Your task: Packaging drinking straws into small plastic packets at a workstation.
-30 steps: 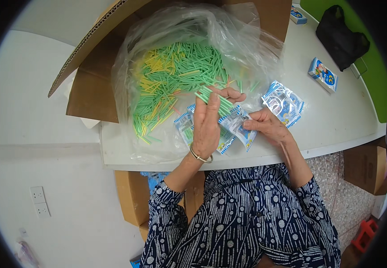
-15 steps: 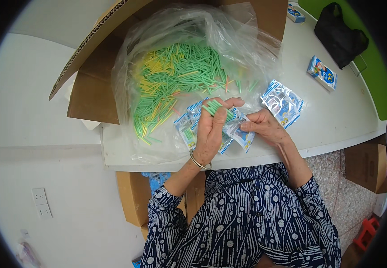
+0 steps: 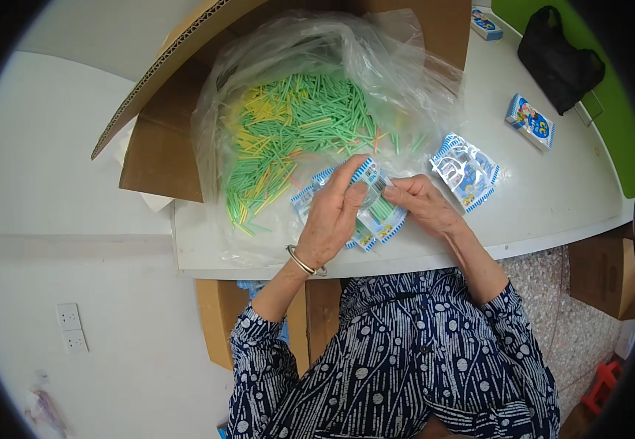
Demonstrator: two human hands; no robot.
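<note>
A small clear plastic packet (image 3: 373, 178) with blue-striped ends is held between my two hands, and short green sticks (image 3: 382, 211) show inside its lower part. My left hand (image 3: 332, 216), with a bangle at the wrist, grips the packet's left side with thumb and fingers. On the other side, my right hand (image 3: 426, 205) pinches the packet's edge between thumb and fingers. More striped packets (image 3: 304, 201) lie under and beside my left hand, partly hidden by it. Beyond the hands, a heap of green and yellow sticks (image 3: 310, 117) spills out of a large clear bag.
The clear bag (image 3: 361, 47) lies in a tipped cardboard box (image 3: 160, 157) on the white table (image 3: 566, 197). Right of my hands are flat packets (image 3: 466, 172), a small blue-white box (image 3: 530, 121), another such box (image 3: 486, 24) and a black bag (image 3: 557, 58). Cartons stand below the table.
The bundle of green sticks that lay in my left hand is now inside the packet. My left hand has turned and closed on the packet's side.
</note>
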